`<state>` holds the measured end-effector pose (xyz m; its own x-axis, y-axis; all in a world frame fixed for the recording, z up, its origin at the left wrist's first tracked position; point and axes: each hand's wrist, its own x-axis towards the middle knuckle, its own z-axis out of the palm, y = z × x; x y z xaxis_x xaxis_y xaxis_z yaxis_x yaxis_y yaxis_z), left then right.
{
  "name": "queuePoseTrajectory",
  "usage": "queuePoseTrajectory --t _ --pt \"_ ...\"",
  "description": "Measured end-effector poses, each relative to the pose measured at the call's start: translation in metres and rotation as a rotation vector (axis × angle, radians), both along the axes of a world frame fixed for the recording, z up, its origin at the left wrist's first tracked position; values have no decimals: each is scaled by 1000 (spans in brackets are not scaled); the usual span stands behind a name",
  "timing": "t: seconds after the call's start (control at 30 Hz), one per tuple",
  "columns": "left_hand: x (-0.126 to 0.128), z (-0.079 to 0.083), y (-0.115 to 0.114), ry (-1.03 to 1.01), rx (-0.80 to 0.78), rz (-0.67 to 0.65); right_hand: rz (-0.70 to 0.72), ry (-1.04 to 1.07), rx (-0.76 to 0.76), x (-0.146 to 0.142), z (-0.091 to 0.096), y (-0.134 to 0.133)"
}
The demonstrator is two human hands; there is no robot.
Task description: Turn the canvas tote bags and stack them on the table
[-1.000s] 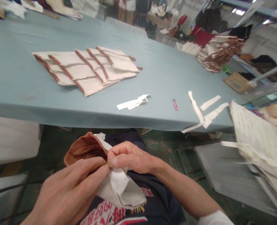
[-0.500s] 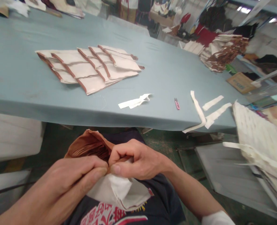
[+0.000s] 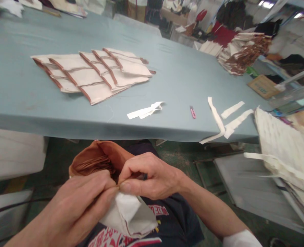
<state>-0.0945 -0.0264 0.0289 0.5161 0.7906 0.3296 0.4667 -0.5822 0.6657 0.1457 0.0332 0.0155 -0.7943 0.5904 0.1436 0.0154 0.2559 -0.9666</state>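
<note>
Low in the view, over my lap, both hands pinch a fabric bag with a brown lining and a white outer cloth. My left hand grips its rim from the left with fingers closed. My right hand pinches the same rim from the right, thumb against my left fingertips. The brown opening gapes upward; the white cloth hangs folded below my hands.
A grey-blue table spans the view above my hands. On it lie several overlapped cream pieces with brown trim, white fabric strips, more strips and small pink snips. Stacked cloth sits at right, piles behind.
My hands have drawn the bag's rim closer together; more brown lining now folds over the edge and the white cloth hangs lower. The view shifted slightly.
</note>
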Motion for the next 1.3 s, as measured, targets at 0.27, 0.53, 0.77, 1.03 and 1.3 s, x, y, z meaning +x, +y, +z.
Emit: queuePoseTrajectory --t 0.27,0.53,0.77,1.03,1.3 --pt "0 -10 -11 58 132 -37 105 -147 55 13 0 -3" --pt "-16 -38 -14 52 89 64 -146 -188 148 -7 -15 -17" --pt "-17 -12 -17 -42 -138 13 94 -75 61 4 0 -5" --pt "-32 -18 -37 57 6 98 110 -157 291 -3 12 -2" --pt "-5 -3 -25 59 -11 93 137 -268 465 -9 23 0"
